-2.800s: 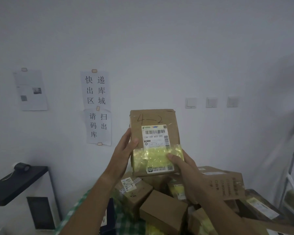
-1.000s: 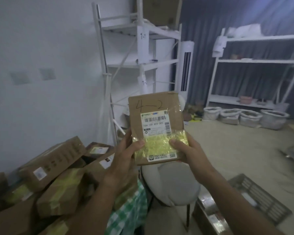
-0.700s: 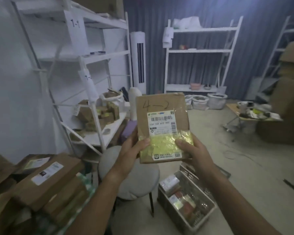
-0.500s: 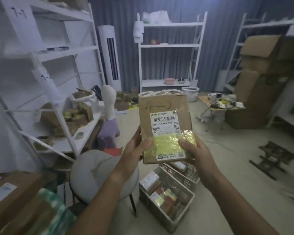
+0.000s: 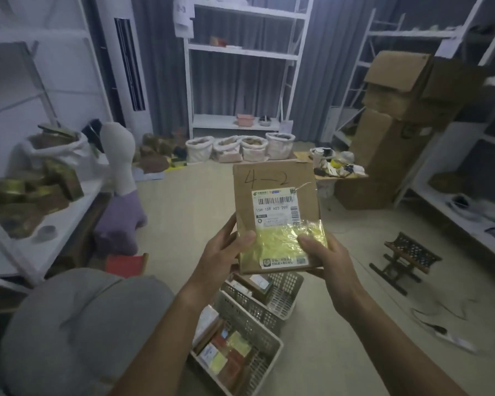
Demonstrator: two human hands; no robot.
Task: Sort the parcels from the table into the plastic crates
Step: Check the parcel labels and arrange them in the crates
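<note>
I hold a flat brown cardboard parcel (image 5: 276, 207) upright in front of me, marked "4-2" by hand, with a white barcode label and yellow tape across its lower part. My left hand (image 5: 222, 257) grips its lower left edge, thumb on the front. My right hand (image 5: 325, 258) grips the lower right corner, thumb on the tape. Below the parcel two grey plastic crates stand on the floor: the near crate (image 5: 257, 334) holds several small parcels, and the far crate (image 5: 286, 292) holds a few and is partly hidden by the parcel.
A round grey stool (image 5: 77, 332) stands at lower left beside the crates. White shelving (image 5: 49, 215) with parcels runs along the left. Stacked cardboard boxes (image 5: 389, 132) stand at the right, a small dark folding stool (image 5: 403, 258) on the floor, sacks (image 5: 240, 148) at the back.
My view has swung right from the wall and the parcel table to the room and down over the crates. Both hands have kept the same grip on the parcel throughout.
</note>
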